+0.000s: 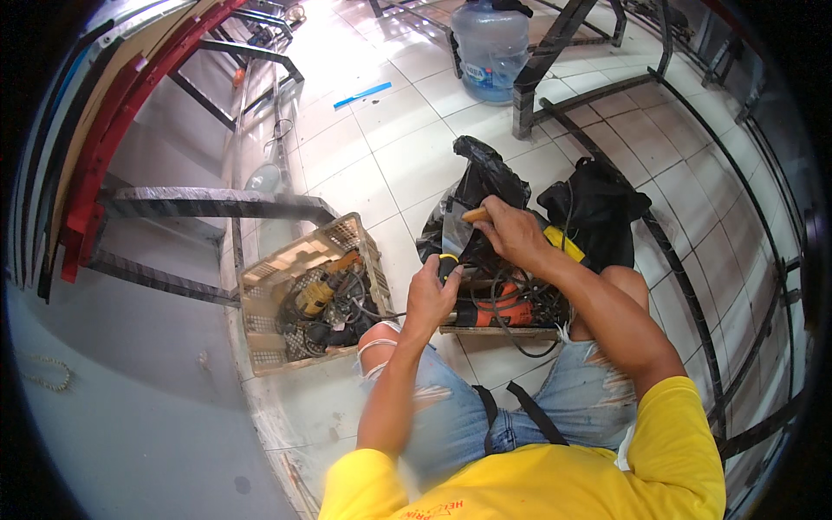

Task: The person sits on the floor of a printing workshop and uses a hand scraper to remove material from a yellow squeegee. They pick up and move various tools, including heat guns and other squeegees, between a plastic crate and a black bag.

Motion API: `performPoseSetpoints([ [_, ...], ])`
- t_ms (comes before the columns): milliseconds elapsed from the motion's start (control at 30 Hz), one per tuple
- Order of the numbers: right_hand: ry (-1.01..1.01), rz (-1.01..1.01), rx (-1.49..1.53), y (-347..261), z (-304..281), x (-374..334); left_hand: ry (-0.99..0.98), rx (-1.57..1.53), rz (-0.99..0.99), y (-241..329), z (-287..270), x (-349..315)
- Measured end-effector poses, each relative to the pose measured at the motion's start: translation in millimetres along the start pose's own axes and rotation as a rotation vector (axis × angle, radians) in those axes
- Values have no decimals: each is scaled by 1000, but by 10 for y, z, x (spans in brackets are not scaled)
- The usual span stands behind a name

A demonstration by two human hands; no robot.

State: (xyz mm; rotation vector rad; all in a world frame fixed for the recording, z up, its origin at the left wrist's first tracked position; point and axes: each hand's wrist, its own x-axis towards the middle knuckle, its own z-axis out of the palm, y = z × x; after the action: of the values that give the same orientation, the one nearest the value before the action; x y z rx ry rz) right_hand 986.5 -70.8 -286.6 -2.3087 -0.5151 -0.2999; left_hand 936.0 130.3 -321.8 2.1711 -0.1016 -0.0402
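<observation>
My right hand (513,230) is closed around the wooden handle (476,215) of what looks like a scraper, its wide grey blade (455,230) pointing down and left. My left hand (429,293), just below, grips a black-and-yellow handle (447,267); its far end cannot be made out. Beyond both hands stands a crumpled black plastic bag (492,173). Under my right forearm, between my knees, a crate (485,331) holds an orange power tool (510,309) and tangled black cables.
Left of my knee a beige plastic crate (260,347) holds a yellow power tool (314,297) and cords. A black bag (598,204) lies to the right. Black metal frames (685,321) stand on both sides. Farther off are a blue strip (362,95) and a water jug (490,52).
</observation>
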Motion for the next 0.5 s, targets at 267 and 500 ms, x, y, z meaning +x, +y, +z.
performPoseSetpoints([
  [267,66,48,3,82,115,70,64,68,74,43,-93,-39],
  [500,123,203,96,124,40,103,26,81,-4,49,-46,-28],
])
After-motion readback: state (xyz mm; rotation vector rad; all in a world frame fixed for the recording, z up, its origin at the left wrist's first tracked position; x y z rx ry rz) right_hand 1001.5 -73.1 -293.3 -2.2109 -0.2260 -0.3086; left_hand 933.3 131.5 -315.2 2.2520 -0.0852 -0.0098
